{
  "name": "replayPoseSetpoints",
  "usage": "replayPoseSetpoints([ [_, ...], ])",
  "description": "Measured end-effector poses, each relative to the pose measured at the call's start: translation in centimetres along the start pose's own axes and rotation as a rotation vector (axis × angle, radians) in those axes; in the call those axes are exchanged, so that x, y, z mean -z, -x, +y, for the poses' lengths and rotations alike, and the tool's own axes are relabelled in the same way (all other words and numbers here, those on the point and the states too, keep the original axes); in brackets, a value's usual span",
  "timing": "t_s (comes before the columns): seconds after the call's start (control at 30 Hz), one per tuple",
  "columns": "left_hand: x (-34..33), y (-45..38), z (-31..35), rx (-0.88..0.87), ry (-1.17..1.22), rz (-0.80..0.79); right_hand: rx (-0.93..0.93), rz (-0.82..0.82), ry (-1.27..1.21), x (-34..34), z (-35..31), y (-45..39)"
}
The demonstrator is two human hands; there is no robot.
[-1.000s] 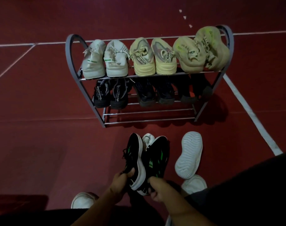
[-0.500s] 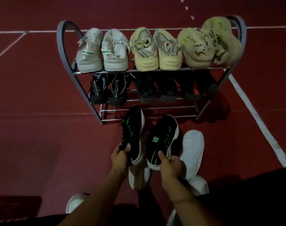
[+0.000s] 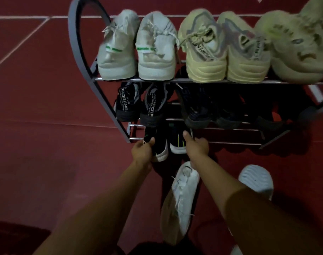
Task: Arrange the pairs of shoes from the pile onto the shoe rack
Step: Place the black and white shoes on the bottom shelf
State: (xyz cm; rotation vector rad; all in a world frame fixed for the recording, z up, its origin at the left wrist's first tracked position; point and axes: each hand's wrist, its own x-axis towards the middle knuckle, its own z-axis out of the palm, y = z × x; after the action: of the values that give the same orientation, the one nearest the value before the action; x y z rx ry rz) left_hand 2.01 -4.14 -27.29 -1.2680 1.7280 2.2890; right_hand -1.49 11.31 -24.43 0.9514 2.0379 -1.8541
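Note:
My left hand (image 3: 143, 150) grips the heel of a black shoe with green marks and a white sole (image 3: 159, 144). My right hand (image 3: 195, 144) grips the heel of its partner (image 3: 177, 142). Both shoes point into the left end of the bottom shelf of the grey metal shoe rack (image 3: 77, 43), toes hidden under the middle shelf. The top shelf holds a white pair (image 3: 136, 50), a yellow pair (image 3: 223, 52) and a pale green pair (image 3: 295, 45). Dark shoes (image 3: 138, 103) fill the middle shelf.
A white shoe (image 3: 179, 201) lies on its side on the red floor between my forearms. Another white shoe, sole up (image 3: 256, 179), lies to its right. White floor lines run behind the rack and past its right end. The rest of the bottom shelf (image 3: 230, 137) is bare bars.
Both hands have carried the black pair forward from the floor pile to the rack's bottom shelf, left end. My head has moved closer to the rack.

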Motion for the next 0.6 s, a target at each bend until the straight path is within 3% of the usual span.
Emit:
replayPoseSetpoints([
  [0.23, 1.4, -0.7, -2.0, -0.096, 0.031, 0.004, -0.047, -0.035, 0.433, -2.0, 0.8, -3.8],
  [0.4, 0.8, -2.9, 0.4, -0.130, 0.086, 0.013, 0.085, 0.069, 0.345, -2.7, -0.4, -4.3],
  [0.53, -0.1, -5.0, 1.5, -0.129, 0.109, 0.002, 0.310, -0.100, 0.814, -3.7, -0.4, -1.4],
  [0.6, 0.1, -5.5, 1.1, -0.051, -0.030, -0.002, 0.358, -0.132, 1.067, -3.8, 0.3, -0.8],
])
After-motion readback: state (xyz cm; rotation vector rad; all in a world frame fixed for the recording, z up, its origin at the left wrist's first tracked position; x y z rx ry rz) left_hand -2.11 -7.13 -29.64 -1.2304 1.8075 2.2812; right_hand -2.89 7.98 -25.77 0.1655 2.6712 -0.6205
